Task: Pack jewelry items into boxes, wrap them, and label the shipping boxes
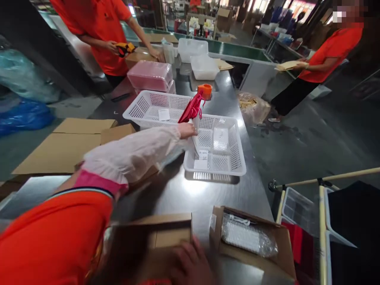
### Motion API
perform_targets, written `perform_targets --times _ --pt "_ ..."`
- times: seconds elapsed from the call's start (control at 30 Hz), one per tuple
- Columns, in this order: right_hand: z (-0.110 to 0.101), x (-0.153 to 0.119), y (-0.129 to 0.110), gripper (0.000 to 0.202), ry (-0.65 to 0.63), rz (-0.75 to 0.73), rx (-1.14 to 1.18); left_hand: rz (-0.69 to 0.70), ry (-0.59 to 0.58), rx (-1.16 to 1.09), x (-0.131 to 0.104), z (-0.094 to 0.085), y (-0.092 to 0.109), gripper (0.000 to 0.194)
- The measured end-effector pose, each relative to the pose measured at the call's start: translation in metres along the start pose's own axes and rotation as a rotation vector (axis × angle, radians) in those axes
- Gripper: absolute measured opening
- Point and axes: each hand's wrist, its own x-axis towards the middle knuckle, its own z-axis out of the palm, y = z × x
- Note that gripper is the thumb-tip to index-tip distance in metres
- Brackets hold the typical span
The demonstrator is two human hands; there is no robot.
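My left hand point(187, 130), in a white sleeve cover, is closed on a thin white packet point(195, 143) above the left side of a white basket point(240, 168). A bunch of red cords and pouches point(192, 109) sits just above those fingers; whether I hold it too is unclear. Inside the basket are a bubble-wrapped item point(221, 139) and white labels point(201, 160). At the bottom, my right hand point(192, 261) is smeared by motion at the edge of an open cardboard box point(170, 238); its grip is unclear. To the right, another open box point(285, 245) holds a bubble-wrapped white item point(246, 236).
A second white basket point(136, 113) lies behind, near pink wrapped packs point(150, 75) and an orange tape roll point(204, 91). Flattened cardboard point(59, 152) is at left. One person point(103, 39) stands across the table; another point(329, 51) stands at right. A cart point(322, 213) borders the right.
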Motion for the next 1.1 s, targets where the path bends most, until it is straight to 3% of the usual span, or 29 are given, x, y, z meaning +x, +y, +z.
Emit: perform_targets --times 0.1,0.2,0.27,0.33,0.43,0.53,0.6,0.8,0.9,1.0,1.1 --pt "-0.021 0.006 -0.006 0.034 -0.084 0.230 0.113 -0.073 0.039 -0.034 -0.054 -0.051 0.016 0.030" --pt "-0.036 0.013 -0.008 0.022 -0.101 0.233 0.203 -0.051 0.096 -0.260 -0.126 -0.115 0.042 0.035" --pt "-0.039 0.017 -0.009 0.004 -0.080 0.199 0.191 0.016 -0.045 -0.470 -0.171 -0.148 0.065 0.039" --pt "-0.040 0.019 -0.012 0.009 -0.031 0.183 0.159 0.004 -0.255 -0.611 -0.204 -0.161 0.092 0.035" --pt "-0.040 0.018 -0.018 0.010 0.054 0.166 0.137 -0.085 -0.463 -0.585 -0.231 -0.146 0.133 0.019" --pt "-0.041 0.010 -0.025 0.013 0.109 0.196 0.112 -0.153 -0.466 -0.474 -0.241 -0.121 0.165 0.019" --pt "-0.042 0.004 -0.030 0.016 0.128 0.232 0.091 -0.189 -0.443 -0.463 -0.246 -0.115 0.178 0.023" --pt "-0.044 -0.003 -0.040 0.019 0.088 0.230 0.056 -0.211 -0.375 -0.325 -0.263 -0.128 0.194 0.023" --pt "-0.046 0.003 -0.040 0.018 0.069 0.250 0.049 -0.181 -0.397 -0.237 -0.264 -0.125 0.198 0.020" --pt "-0.046 0.009 -0.039 0.019 0.038 0.214 0.068 -0.113 -0.442 -0.192 -0.255 -0.102 0.204 0.019" --pt "-0.044 0.011 -0.041 0.019 0.035 0.183 0.080 -0.054 -0.474 -0.203 -0.242 -0.061 0.213 0.017"
